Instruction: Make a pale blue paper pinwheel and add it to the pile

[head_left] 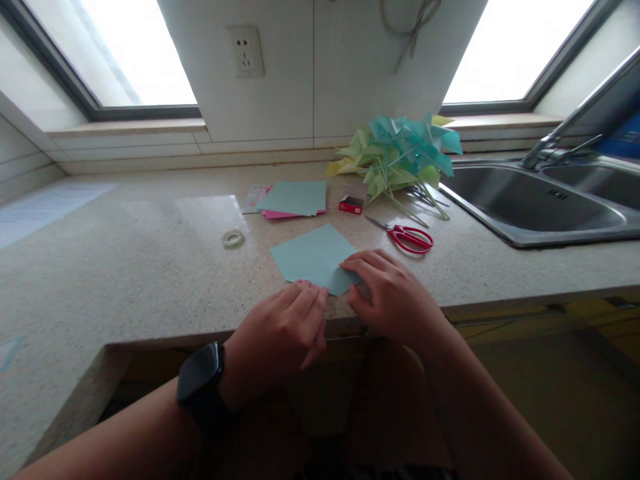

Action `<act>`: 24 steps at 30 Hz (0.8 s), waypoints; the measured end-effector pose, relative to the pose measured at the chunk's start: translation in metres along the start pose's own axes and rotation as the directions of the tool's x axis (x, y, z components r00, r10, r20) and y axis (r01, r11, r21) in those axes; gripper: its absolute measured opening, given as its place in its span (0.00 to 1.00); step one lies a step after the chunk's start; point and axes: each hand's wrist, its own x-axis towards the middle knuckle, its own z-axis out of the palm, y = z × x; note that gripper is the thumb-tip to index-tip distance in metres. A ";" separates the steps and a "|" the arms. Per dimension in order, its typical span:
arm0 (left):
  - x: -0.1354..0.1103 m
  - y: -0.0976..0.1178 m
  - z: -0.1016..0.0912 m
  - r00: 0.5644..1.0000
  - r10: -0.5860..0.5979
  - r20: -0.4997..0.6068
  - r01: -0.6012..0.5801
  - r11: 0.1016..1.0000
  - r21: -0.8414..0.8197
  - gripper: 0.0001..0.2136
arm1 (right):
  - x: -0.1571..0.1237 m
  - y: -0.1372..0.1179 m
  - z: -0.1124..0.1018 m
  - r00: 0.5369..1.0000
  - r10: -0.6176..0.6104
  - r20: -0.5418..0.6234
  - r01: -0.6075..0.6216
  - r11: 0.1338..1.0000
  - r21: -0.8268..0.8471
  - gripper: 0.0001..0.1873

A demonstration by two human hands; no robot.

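Observation:
A sheet of light blue paper [313, 253] lies near the front edge of the counter, its right corner bent under my fingers. My left hand [285, 327], with a black watch on the wrist, has its fingers pressed together on the paper's near edge; the thumb is mostly hidden below. My right hand [387, 290] has thumb and fingers closing on the right corner. Just beyond it lie red-handled scissors [411, 239]. A roll of tape [233, 239] rests to the left of the sheet.
Behind the sheet is a stack of coloured paper [295, 197], beside a small red box [351, 204]. Green and blue paper pinwheels [410, 150] are piled against the wall. At right is a steel sink [520, 207]; printed sheets [47, 210] lie far left.

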 end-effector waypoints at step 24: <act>0.005 0.000 0.000 0.998 0.046 -0.033 -0.046 0.999 0.016 0.19 | 0.001 0.000 0.001 1.000 -0.003 -0.014 0.002 1.000 -0.015 0.14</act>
